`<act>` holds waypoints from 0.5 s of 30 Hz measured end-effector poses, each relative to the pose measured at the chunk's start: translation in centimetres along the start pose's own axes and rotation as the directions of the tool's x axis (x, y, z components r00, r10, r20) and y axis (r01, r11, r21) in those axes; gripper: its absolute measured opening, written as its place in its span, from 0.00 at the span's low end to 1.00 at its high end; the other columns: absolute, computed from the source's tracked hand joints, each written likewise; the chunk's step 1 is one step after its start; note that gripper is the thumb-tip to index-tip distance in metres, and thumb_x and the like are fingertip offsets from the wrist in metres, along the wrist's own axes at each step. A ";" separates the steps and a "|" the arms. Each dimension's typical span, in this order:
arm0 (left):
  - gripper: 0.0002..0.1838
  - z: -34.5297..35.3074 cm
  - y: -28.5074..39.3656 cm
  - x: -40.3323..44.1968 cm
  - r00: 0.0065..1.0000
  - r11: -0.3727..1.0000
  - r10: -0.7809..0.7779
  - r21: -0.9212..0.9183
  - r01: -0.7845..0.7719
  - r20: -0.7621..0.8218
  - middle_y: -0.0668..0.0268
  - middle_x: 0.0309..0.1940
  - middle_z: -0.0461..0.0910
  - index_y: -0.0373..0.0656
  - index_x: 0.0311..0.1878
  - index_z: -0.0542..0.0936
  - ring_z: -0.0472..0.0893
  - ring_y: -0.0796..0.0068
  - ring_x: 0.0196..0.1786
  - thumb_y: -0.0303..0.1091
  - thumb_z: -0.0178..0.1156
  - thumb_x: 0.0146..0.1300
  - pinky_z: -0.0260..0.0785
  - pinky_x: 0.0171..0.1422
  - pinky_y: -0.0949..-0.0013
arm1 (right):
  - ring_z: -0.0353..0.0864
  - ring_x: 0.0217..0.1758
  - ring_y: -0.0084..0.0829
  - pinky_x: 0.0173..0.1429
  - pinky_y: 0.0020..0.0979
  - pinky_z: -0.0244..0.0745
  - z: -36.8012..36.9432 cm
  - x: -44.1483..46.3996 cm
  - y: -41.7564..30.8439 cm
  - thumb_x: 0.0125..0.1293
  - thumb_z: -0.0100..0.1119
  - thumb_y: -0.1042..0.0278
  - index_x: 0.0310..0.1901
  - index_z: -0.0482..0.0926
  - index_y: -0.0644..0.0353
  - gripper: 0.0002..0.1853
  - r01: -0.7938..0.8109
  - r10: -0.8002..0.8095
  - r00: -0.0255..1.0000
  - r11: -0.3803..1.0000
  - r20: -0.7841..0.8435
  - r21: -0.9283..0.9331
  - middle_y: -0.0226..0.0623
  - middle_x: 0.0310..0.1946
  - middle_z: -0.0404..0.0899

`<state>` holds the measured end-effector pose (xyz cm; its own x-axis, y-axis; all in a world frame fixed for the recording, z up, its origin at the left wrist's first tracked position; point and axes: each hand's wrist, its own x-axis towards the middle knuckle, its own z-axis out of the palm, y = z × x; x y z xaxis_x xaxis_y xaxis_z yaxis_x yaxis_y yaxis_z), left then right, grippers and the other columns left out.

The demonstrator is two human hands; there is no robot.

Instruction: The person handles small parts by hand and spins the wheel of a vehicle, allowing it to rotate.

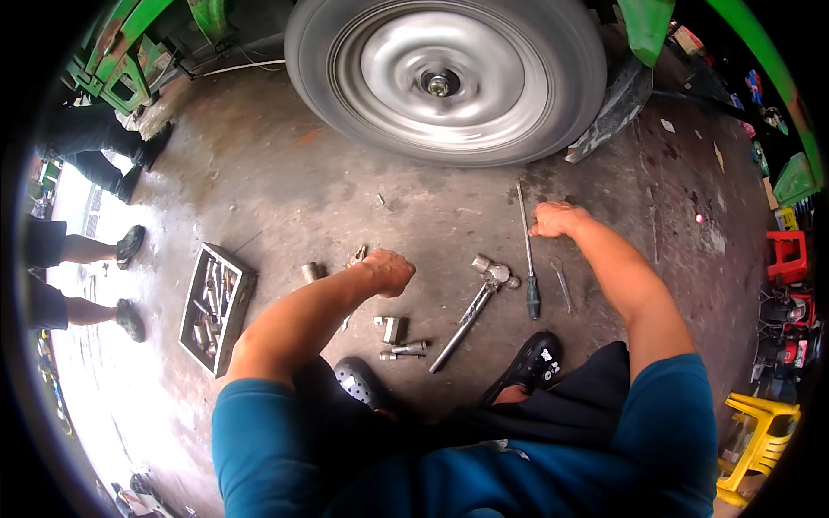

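My left hand is closed in a fist above the floor, its back turned up; whatever it holds, if anything, is hidden. Below it are a metal socket block and small metal parts. My right hand has curled fingers with nothing visible in them, beside the shaft of a long screwdriver. A hammer lies between my hands, partly over a metal bar. A thin tool lies right of the screwdriver. Ahead, a large wheel looks motion-blurred around its hub.
An open box of metal tools stands at the left. Beyond it are two people's legs and shoes. Green metal framework surrounds the wheel. A red stool and a yellow stool stand at the right.
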<state>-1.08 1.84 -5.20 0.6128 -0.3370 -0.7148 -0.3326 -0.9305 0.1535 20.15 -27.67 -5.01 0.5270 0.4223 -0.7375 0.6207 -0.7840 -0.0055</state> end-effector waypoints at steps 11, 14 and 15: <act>0.14 0.4 -0.1 0.4 1.000 1.000 0.008 -0.003 -0.008 -0.022 0.52 0.46 0.82 0.38 0.48 0.81 0.81 0.54 0.54 0.28 0.53 0.59 0.73 0.56 0.58 | 0.76 0.59 0.47 0.62 0.43 0.70 0.2 0.6 0.1 0.60 0.58 0.49 0.53 0.79 0.59 0.25 -0.033 0.034 0.999 0.999 0.023 -0.032 0.48 0.53 0.79; 0.14 0.2 0.0 0.3 1.000 1.000 0.007 -0.004 -0.007 -0.011 0.51 0.47 0.82 0.38 0.48 0.81 0.81 0.55 0.54 0.28 0.53 0.59 0.73 0.56 0.59 | 0.76 0.59 0.46 0.62 0.43 0.70 0.6 1.0 0.4 0.60 0.58 0.49 0.53 0.79 0.58 0.25 -0.030 0.030 1.000 0.999 0.007 -0.029 0.48 0.52 0.79; 0.14 0.3 -0.1 0.4 1.000 1.000 0.008 -0.007 -0.008 -0.016 0.52 0.46 0.82 0.38 0.47 0.81 0.81 0.55 0.54 0.28 0.53 0.59 0.73 0.56 0.58 | 0.76 0.59 0.46 0.62 0.43 0.70 0.4 0.8 0.2 0.60 0.58 0.49 0.53 0.79 0.58 0.25 -0.030 0.031 0.999 0.999 0.013 -0.029 0.48 0.52 0.79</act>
<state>-1.04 1.84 -5.68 0.6215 -0.3468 -0.7025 -0.3326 -0.9287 0.1642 20.46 -27.69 -5.88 0.5381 0.3922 -0.7461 0.6208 -0.7831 0.0361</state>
